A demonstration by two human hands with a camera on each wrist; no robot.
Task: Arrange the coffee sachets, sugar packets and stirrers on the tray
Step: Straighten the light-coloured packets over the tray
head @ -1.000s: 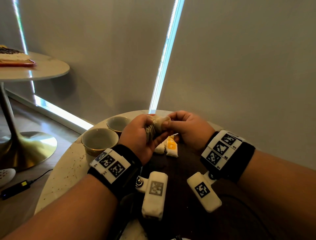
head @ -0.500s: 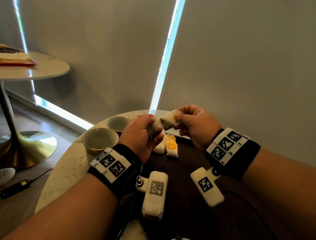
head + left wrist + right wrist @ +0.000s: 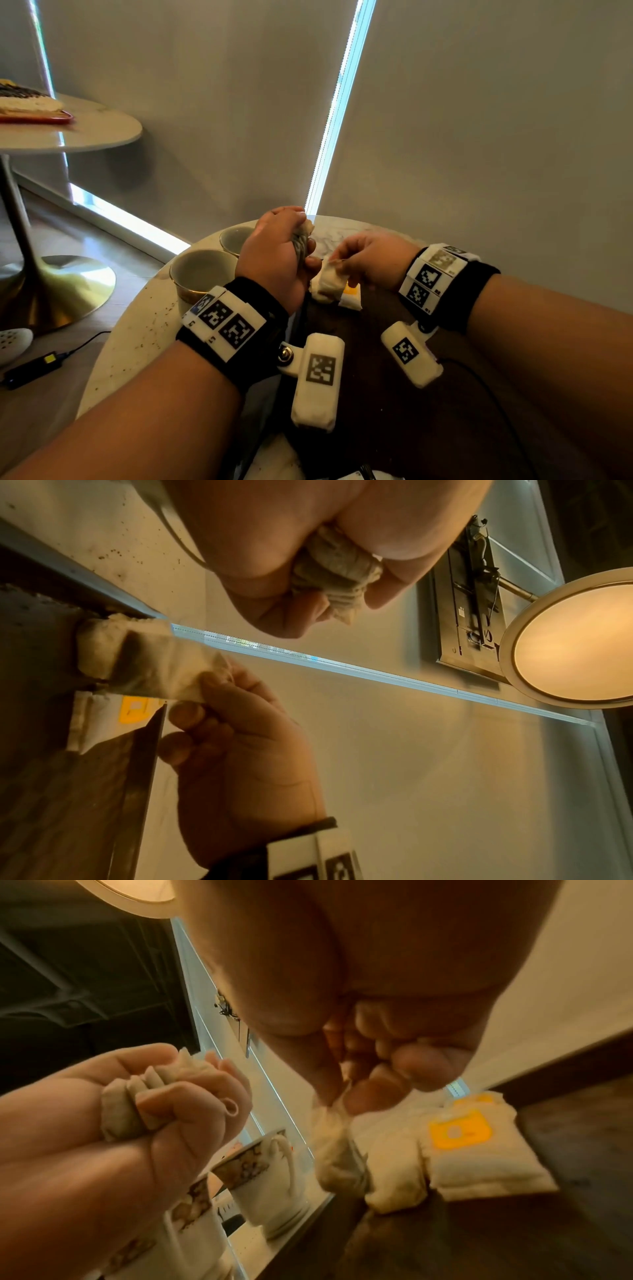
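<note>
The round marble bench (image 3: 113,346) carries a dark wooden tray (image 3: 383,394), and two cups (image 3: 202,274) stand on the bench just beside the tray's left edge. At the far end of the tray lie a few pale sachets — one with an orange label (image 3: 460,1133) and a plain one (image 3: 390,1161) touching it on its left. The left hand (image 3: 274,253) is raised over the left edge of the tray, its fingers curled tightly round a bundle of sachets (image 3: 137,1102), which stand in the fist like a small stack. The right hand (image 3: 373,260) is lower, near the far end of the tray; its thumb and fingertips pinch the top corner of one sachet (image 3: 161,666), which hangs down and seems to touch or almost touch the plain sachet on the tray. The step in hand appears to be the placing of sachets one by one. The next move probably calls for laying this one flat beside the others and letting go — then taking a new one from the bundle. No stirrers are visible.
</note>
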